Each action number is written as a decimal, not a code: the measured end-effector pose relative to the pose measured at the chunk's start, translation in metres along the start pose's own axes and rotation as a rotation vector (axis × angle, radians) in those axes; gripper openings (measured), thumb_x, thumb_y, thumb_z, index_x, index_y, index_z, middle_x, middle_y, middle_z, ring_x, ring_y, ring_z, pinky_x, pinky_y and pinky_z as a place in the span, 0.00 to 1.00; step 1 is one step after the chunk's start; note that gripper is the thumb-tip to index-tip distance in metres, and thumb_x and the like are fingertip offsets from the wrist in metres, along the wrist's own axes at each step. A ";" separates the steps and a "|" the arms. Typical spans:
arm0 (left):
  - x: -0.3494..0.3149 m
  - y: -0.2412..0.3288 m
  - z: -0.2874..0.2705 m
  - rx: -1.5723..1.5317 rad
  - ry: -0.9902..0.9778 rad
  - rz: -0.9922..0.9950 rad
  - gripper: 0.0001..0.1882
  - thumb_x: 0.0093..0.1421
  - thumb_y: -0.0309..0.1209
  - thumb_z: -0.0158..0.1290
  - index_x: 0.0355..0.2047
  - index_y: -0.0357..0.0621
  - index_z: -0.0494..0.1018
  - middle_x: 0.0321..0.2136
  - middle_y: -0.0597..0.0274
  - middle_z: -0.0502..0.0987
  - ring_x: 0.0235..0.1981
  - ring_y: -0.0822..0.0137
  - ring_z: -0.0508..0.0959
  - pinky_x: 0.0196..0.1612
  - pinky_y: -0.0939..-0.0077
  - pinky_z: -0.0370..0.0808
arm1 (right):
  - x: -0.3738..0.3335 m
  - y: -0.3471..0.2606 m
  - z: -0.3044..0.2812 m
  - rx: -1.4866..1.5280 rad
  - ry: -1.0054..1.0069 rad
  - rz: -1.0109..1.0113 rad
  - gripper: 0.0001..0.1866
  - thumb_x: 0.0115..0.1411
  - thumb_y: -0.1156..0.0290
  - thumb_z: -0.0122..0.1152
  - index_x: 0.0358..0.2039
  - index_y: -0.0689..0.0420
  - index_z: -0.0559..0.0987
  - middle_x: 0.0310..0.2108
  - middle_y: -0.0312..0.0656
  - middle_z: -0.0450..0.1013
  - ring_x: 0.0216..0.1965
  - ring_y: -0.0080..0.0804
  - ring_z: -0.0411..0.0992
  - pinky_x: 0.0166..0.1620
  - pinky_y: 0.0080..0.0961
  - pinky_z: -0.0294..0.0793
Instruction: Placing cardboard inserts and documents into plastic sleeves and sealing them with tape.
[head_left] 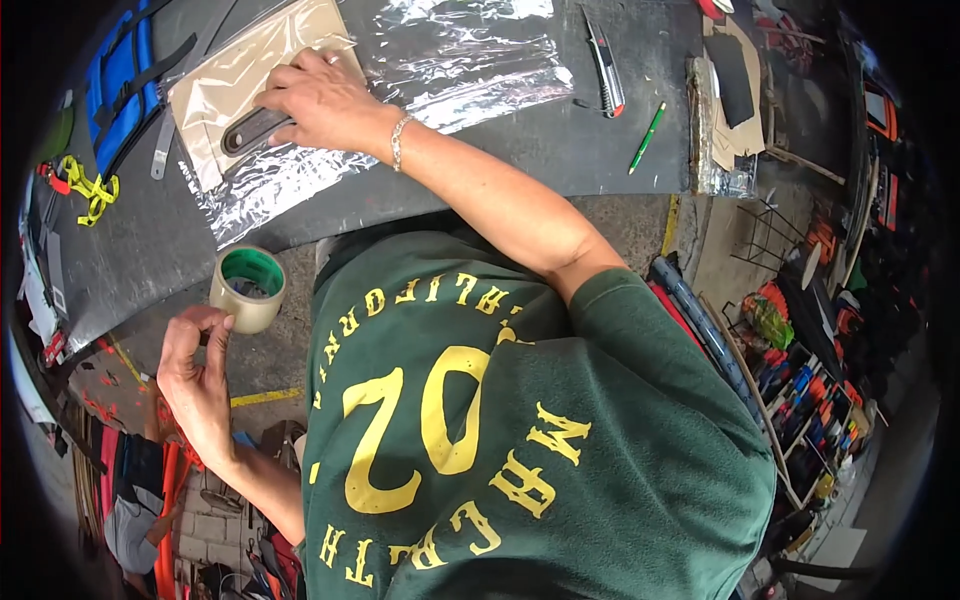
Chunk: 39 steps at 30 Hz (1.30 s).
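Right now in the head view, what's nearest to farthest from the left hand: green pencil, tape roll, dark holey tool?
1. Tape roll: touching the left hand.
2. Dark holey tool: ahead, partly under the right hand.
3. Green pencil: over on the right.

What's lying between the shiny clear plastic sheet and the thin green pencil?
In the head view, a red-and-grey utility knife and a small dark piece lie between the shiny clear plastic sheet and the thin green pencil.
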<state>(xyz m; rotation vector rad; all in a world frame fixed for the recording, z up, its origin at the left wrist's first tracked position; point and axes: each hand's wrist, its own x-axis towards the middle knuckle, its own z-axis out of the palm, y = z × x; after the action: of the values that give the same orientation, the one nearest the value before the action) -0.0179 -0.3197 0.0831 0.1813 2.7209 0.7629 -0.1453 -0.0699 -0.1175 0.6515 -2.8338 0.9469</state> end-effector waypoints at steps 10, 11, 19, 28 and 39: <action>0.004 0.031 0.013 -0.049 0.106 0.106 0.06 0.57 0.17 0.62 0.35 0.34 0.78 0.33 0.56 0.83 0.34 0.63 0.81 0.41 0.73 0.76 | -0.059 -0.042 -0.043 0.670 -0.155 -0.107 0.22 0.58 0.57 0.73 0.51 0.51 0.83 0.47 0.40 0.75 0.53 0.42 0.72 0.58 0.39 0.71; 0.004 0.026 0.013 -0.069 0.116 0.104 0.06 0.56 0.17 0.62 0.35 0.34 0.79 0.33 0.56 0.83 0.34 0.63 0.82 0.41 0.73 0.77 | -0.068 -0.051 -0.044 0.774 -0.232 -0.122 0.23 0.57 0.56 0.74 0.50 0.51 0.83 0.46 0.41 0.76 0.51 0.41 0.73 0.58 0.38 0.71; 0.005 0.015 0.030 -0.234 0.179 -0.075 0.11 0.57 0.20 0.65 0.41 0.37 0.82 0.33 0.60 0.84 0.33 0.71 0.81 0.41 0.76 0.77 | -0.085 -0.070 -0.036 0.615 -0.345 -0.311 0.14 0.54 0.65 0.74 0.36 0.56 0.80 0.53 0.40 0.70 0.57 0.43 0.66 0.61 0.39 0.67; 0.021 -0.056 0.084 -0.844 0.076 -0.403 0.11 0.60 0.26 0.67 0.42 0.35 0.83 0.31 0.68 0.83 0.34 0.80 0.77 0.41 0.84 0.73 | -0.088 -0.072 -0.057 0.693 -0.377 -0.246 0.15 0.55 0.68 0.70 0.39 0.62 0.79 0.44 0.48 0.75 0.53 0.48 0.71 0.62 0.43 0.65; 0.070 -0.046 0.128 -0.905 -0.057 -0.218 0.11 0.66 0.33 0.61 0.41 0.37 0.80 0.29 0.67 0.81 0.32 0.77 0.78 0.40 0.80 0.75 | -0.085 -0.058 -0.097 0.521 -0.471 0.081 0.14 0.56 0.70 0.70 0.39 0.63 0.79 0.33 0.49 0.76 0.41 0.48 0.75 0.65 0.38 0.66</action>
<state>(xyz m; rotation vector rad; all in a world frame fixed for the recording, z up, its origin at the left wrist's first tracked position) -0.0438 -0.2823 -0.0627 -0.2860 2.0307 1.7541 -0.0488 -0.0231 -0.0250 0.9158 -3.0196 1.7907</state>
